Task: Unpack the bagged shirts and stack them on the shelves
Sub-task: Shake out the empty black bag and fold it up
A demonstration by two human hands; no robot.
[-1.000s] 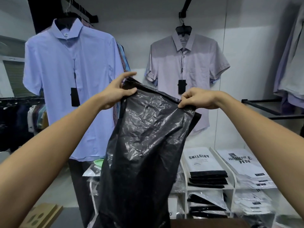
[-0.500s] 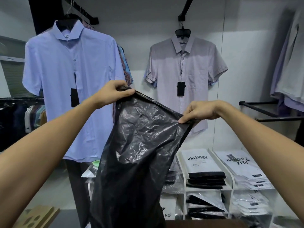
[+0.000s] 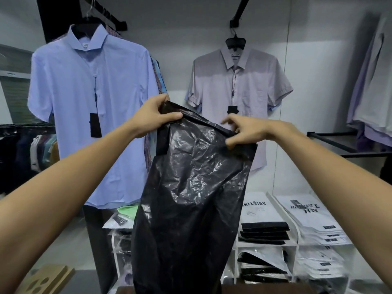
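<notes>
— Both hands sit closer together along the bag's top edge than a second ago, when they held its two corners wide. From the head view, the left hand (image 3: 153, 116) pinches the upper left corner of the black plastic bag (image 3: 191, 198), thumb across the front of the rim. The right hand (image 3: 244, 130) is curled on the rim further right, its fingers hooked over the edge and one finger lifted.

— So where are the shirts?

— Nothing shows of any inside the bag; the plastic is opaque and it hangs long and slack from the two grips, in front of the white shelves (image 3: 297, 228). Folded packets (image 3: 314, 217) already lie stacked there, with dark ones (image 3: 265, 232) in the next compartment.

— And the step in hand?

— Probably opening the mouth. Done well, the person keeps the left pinch fixed and lets the right fingers part the two layers of film, working at the rim only, since thin plastic stretches and tears if tugged. Whether the layers have parted yet cannot be told.

— Anything behind?

— A blue shirt (image 3: 89, 115) and a pale shirt (image 3: 239, 85) hang on the wall, well apart from the bag.
</notes>
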